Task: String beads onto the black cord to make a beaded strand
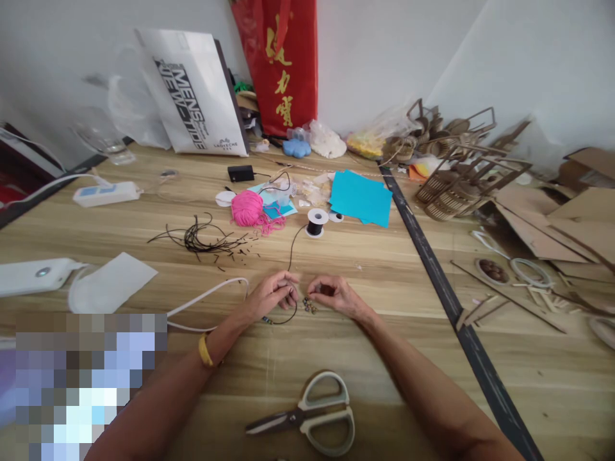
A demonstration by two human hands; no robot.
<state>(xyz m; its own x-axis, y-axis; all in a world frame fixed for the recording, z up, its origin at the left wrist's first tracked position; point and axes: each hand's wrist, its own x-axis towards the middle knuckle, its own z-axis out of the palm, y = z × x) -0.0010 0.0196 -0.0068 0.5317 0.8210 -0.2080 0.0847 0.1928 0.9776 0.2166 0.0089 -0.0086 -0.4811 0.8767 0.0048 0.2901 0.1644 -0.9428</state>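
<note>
A thin black cord (pixel 291 251) runs from a white-flanged spool (pixel 316 223) down to my left hand (pixel 273 296), whose thumb and fingers are pinched on it. Below that hand the cord curves round, with a few small beads (pixel 267 319) threaded on it near the left wrist. My right hand (pixel 337 297) is closed in a pinch beside a small cluster of loose beads (pixel 310 307); whatever its fingertips hold is too small to make out. Large scissors (pixel 307 415) with pale handles lie spread nearer to me.
Cut black cord pieces (pixel 202 240), pink yarn (pixel 247 209) and blue sheets (pixel 362 197) lie farther back. A white cable (pixel 206 299) loops left of my hands. A dark strip (pixel 432 269) crosses the table at right; beyond it are woven baskets (pixel 444 195) and cardboard (pixel 542 221).
</note>
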